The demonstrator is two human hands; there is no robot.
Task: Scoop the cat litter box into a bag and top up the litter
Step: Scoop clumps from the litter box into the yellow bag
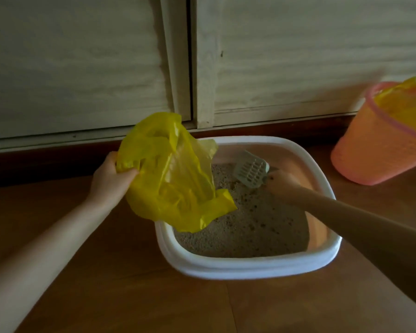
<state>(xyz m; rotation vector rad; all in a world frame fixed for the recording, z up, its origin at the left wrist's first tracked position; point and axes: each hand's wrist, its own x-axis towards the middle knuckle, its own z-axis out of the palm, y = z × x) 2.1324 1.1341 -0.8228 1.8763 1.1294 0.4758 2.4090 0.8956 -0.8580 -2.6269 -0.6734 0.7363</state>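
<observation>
1. Your left hand (111,175) pinches the crumpled yellow plastic bag (172,171), centre-left, over the box's left rim.
2. Your right hand (282,186) curls round the pale slotted plastic scoop (250,173).
3. The scoop sits over grey litter (250,222) in the white rounded litter box (250,267), centre frame.

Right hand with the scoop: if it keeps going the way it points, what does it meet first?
Probably the far inner wall of the litter box. The right hand holds the scoop pointing up and away over the litter; depth is unclear, and the yellow bag hangs to the left.
</observation>
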